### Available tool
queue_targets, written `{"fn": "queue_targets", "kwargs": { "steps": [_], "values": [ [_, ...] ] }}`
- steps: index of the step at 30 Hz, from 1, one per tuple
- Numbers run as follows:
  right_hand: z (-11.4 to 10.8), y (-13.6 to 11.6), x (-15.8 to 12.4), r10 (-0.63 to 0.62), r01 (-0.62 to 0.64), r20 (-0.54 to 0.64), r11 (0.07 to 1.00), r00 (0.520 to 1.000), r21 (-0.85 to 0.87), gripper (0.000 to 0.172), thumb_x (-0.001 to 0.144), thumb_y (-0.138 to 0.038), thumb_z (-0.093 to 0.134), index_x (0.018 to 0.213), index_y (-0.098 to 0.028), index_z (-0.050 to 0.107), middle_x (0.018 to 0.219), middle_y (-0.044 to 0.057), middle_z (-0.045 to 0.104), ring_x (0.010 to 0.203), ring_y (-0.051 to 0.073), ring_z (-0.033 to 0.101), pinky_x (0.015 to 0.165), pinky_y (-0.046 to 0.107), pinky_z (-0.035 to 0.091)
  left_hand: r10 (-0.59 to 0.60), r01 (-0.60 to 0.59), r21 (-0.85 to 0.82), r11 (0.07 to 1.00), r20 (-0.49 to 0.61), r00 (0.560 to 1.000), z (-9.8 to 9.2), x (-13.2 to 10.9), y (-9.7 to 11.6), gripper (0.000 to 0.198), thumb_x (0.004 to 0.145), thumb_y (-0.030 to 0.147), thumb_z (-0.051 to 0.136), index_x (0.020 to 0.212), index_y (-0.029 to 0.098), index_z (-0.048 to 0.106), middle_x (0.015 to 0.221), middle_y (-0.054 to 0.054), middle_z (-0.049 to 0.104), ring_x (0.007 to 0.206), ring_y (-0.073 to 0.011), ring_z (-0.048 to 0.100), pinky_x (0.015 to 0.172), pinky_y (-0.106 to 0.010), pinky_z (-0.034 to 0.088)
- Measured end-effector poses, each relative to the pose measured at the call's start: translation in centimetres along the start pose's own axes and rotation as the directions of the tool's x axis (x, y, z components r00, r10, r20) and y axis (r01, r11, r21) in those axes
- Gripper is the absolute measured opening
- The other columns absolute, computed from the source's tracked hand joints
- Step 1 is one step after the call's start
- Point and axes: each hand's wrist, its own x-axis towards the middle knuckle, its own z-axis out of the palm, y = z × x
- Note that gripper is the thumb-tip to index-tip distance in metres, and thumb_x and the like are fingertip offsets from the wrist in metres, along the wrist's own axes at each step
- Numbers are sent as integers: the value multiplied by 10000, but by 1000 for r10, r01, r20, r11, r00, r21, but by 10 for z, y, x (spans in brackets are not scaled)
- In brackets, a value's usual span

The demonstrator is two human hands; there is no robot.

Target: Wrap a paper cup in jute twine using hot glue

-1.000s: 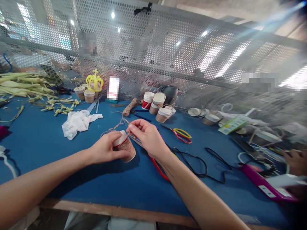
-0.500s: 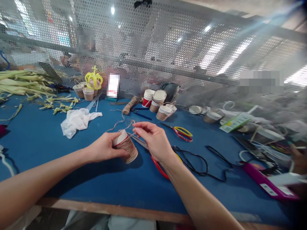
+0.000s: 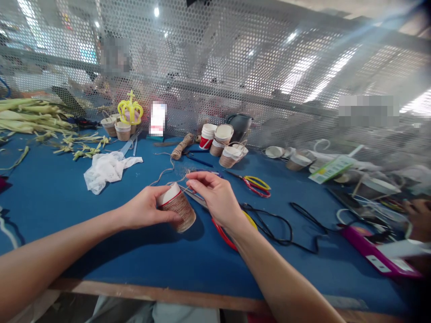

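Observation:
A paper cup (image 3: 179, 211) lies tilted in my left hand (image 3: 145, 207), thumb and fingers closed around it. Brown twine is wound about its body; a white band with a red line shows at one end. My right hand (image 3: 215, 195) pinches a thin strand of twine (image 3: 184, 189) beside the cup. From there the strand runs back over the table to a twine bundle (image 3: 182, 147). Partly under my right hand and wrist lie scissors (image 3: 223, 235) with red and yellow handles.
A second pair of scissors (image 3: 256, 185) and a black cord (image 3: 279, 231) lie to the right. Several wrapped cups (image 3: 230, 156) stand behind, near a perforated metal screen (image 3: 208, 67). White cloth (image 3: 107, 171) lies left; a purple power strip (image 3: 377, 255) and another person's hand (image 3: 419, 219) are at right.
The cup has tipped slightly, its lower end moving a little down and right. Both my hands keep their hold. At the right edge the other person's hand has moved further into view.

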Motion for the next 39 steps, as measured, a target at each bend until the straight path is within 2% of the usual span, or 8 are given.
{"fn": "queue_targets", "kwargs": {
  "steps": [14,25,31,36,39],
  "values": [
    [3,9,0,-4,4,29,1000,1000,-14,145,697,-259,613,806,-178,663,785,27,670,731,140,607,722,293,482,58,-58,74,996,7,998,-1,-2,-2,248,663,309,672,794,115,592,712,4,626,636,-122,541,600,-206,438],
    [7,5,-3,-87,94,40,969,995,-230,131,728,-217,569,799,-162,665,812,43,691,722,155,619,702,289,481,51,-51,72,996,7,999,0,-3,-1,239,659,293,665,780,100,590,700,-2,605,631,-122,525,593,-207,431],
    [7,11,-3,-152,161,56,955,987,-248,136,745,-210,557,814,-162,664,837,50,694,756,161,633,715,286,489,62,-62,77,995,0,998,1,-3,0,249,655,308,664,775,100,596,696,-6,604,635,-127,524,593,-209,434],
    [7,12,-2,-135,149,69,952,988,-267,159,761,-206,552,851,-142,665,868,71,696,786,169,636,742,298,491,44,-44,63,997,-6,999,2,-3,1,259,643,312,674,768,98,598,694,-6,603,635,-126,525,588,-205,430],
    [5,10,0,-73,96,100,966,992,-241,241,800,-228,517,986,-125,631,954,95,683,846,168,631,782,301,481,42,-41,24,999,-38,998,1,-2,1,274,633,306,686,798,105,599,709,-5,613,634,-127,539,592,-210,442]
  ]
}}
